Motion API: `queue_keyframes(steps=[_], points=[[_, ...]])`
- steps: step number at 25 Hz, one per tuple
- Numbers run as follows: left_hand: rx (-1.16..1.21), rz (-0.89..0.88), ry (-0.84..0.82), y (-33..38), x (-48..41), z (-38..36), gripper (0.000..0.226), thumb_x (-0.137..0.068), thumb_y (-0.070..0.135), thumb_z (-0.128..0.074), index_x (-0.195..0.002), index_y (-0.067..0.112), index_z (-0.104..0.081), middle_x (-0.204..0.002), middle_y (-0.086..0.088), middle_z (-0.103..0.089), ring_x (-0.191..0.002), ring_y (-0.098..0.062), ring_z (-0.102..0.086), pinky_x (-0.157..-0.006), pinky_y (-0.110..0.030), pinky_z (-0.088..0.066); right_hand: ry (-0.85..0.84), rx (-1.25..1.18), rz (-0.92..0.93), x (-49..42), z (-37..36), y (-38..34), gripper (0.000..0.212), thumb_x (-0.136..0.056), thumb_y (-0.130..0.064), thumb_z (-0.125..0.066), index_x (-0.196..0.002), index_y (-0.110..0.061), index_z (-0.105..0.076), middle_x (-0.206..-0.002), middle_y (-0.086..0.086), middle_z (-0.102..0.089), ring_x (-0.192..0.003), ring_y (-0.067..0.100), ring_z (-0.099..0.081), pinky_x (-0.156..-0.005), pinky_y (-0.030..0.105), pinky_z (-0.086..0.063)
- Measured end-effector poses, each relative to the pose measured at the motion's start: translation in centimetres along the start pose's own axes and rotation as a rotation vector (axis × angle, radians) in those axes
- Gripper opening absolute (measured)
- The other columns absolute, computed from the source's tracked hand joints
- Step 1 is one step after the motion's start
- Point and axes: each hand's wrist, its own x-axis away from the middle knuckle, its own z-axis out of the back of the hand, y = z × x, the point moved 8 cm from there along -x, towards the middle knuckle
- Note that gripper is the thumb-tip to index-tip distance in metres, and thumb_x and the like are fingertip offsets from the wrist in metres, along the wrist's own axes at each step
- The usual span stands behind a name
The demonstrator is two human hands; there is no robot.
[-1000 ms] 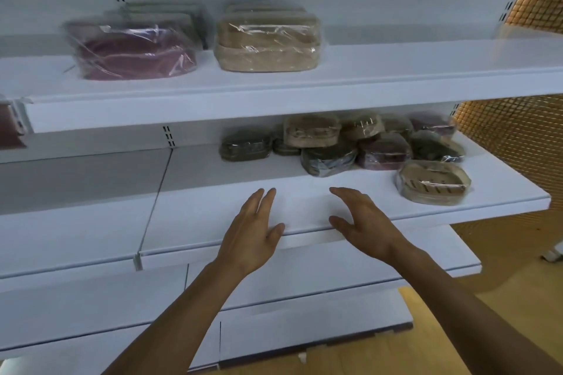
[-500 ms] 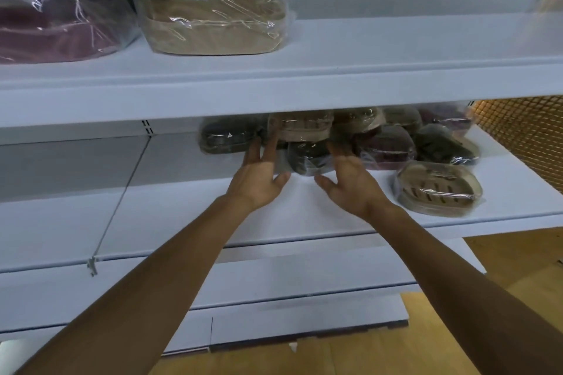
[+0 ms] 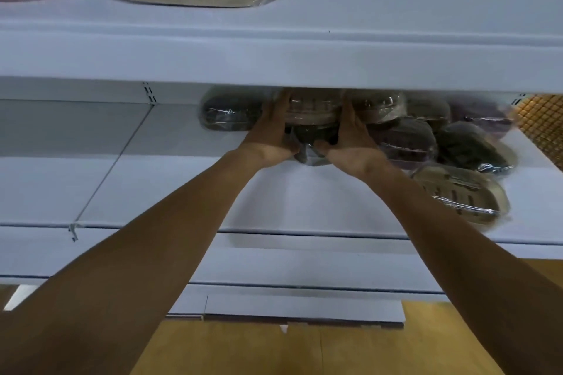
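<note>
The step in hand looked like taking hold of a stack of two film-wrapped dishes at the back of the middle shelf (image 3: pixel 182 192); a beige dish (image 3: pixel 310 109) sat on a dark dish (image 3: pixel 313 146), close among other wrapped dishes (image 3: pixel 405 143); the left hand (image 3: pixel 271 131) lay against the stack's left side and the right hand (image 3: pixel 353 143) against its right, fingers fairly straight, palms inward, the right thumb touching the dark dish; the fingertips were hidden behind the lip of the upper shelf (image 3: pixel 304 55); both arms stretched well forward, nearly parallel. The next move probably called for an even squeeze from both sides and a low draw outward, lest the top dish slide on the slick film.
</note>
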Motion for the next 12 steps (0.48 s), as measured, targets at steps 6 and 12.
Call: queue_keyframes(steps=[6, 12], points=[[0.022, -0.001, 0.054, 0.5, 0.9, 0.1, 0.108, -0.079, 0.019, -0.078, -0.157, 0.034, -0.005, -0.159, -0.008, -0.018, -0.134, -0.031, -0.045, -0.097, -0.028, -0.041, -0.013, 0.029, 0.037, -0.1, 0.3, 0.2, 0.109, -0.083, -0.035, -0.073, -0.157, -0.021, 0.006, -0.156, 0.015, -0.016, -0.144, 0.034, -0.016, -0.119, 0.042, -0.02], [0.043, -0.003, 0.098, -0.5, 0.3, -0.7, 0.111, -0.077, 0.025, -0.081, -0.157, 0.033, -0.005, -0.158, -0.008, -0.019, -0.136, -0.026, -0.042, -0.093, -0.018, -0.036, 0.02, -0.006, 0.057, -1.1, -0.1, 1.2, 0.107, -0.077, -0.035, -0.077, -0.156, -0.024, -0.006, -0.161, 0.007, -0.015, -0.145, 0.035, -0.017, -0.118, 0.048, -0.024]])
